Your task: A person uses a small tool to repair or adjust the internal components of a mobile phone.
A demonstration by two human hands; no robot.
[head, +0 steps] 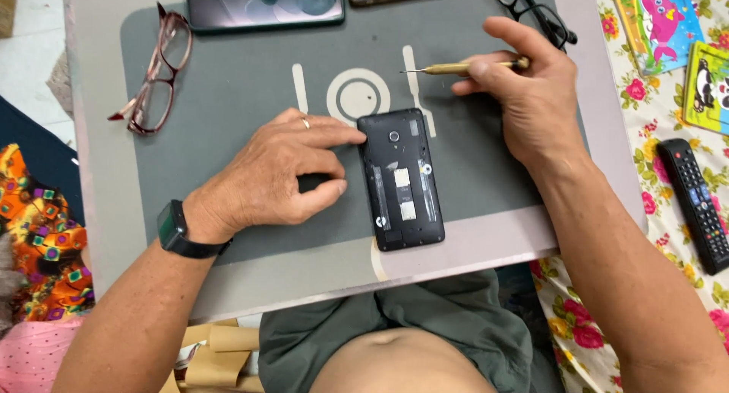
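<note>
1. The right hand [531, 97] is pinched shut on a thin screwdriver [463, 67] in the upper middle of the frame. Its gold handle sits between thumb and fingers, and the fine metal tip points left, in the air above the mat.
2. The left hand [285, 173] is not closed on anything. Its fingers are spread, with the fingertips pressing the left edge of the phone [400, 179] to keep it steady.
3. The phone lies flat in the middle of the frame, back cover off, so its insides show. It looks light, hard and stiff. The open parts look easy to break, so the smooth black sides seem the safest place to hold it.
4. Under it is a flat grey mat [228, 97] on a pale table [600, 119].
5. Red glasses [156, 70] lie at the upper left and black glasses [531, 9] at the top right.
6. A long black remote [695, 203] rests on a flowery cloth [653, 104] at the right edge.
</note>
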